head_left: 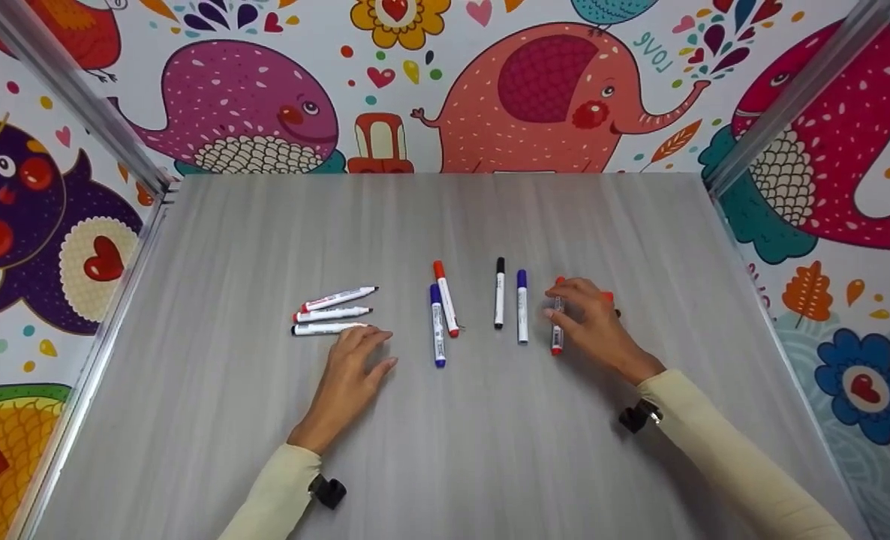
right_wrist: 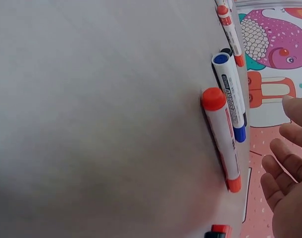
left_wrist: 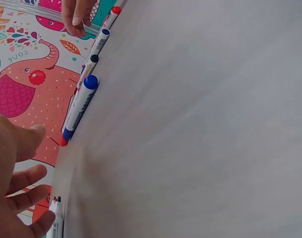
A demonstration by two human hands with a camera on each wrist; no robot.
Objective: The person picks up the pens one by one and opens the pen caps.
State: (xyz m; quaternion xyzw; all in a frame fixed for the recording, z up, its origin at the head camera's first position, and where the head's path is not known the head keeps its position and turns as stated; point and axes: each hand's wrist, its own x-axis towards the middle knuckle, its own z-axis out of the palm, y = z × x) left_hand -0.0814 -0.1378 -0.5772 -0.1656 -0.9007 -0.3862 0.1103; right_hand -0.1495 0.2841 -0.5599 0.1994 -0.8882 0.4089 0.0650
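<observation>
My left hand (head_left: 346, 379) hovers with spread, relaxed fingers at the right end of three white markers, among them a lower marker (head_left: 325, 328). These three lie side by side at the left, narrow tips bare and facing right. My right hand (head_left: 599, 326) is over a red-ended marker (head_left: 557, 341), its fingers loosely bent and apart from the marker in the right wrist view. A small red piece (right_wrist: 222, 229) and a black piece (right_wrist: 214, 234) lie beyond that marker, partly hidden by the hand in the head view. Both hands hold nothing.
Mid-table, a red-capped marker (head_left: 446, 300) and a blue-capped marker (head_left: 437, 330) lie close together. Right of them are a black-capped marker (head_left: 500, 294) and another blue-capped marker (head_left: 522, 307), nearly parallel. Metal rails (head_left: 70, 97) and a cartoon-printed wall (head_left: 385, 82) border the grey table (head_left: 445, 450).
</observation>
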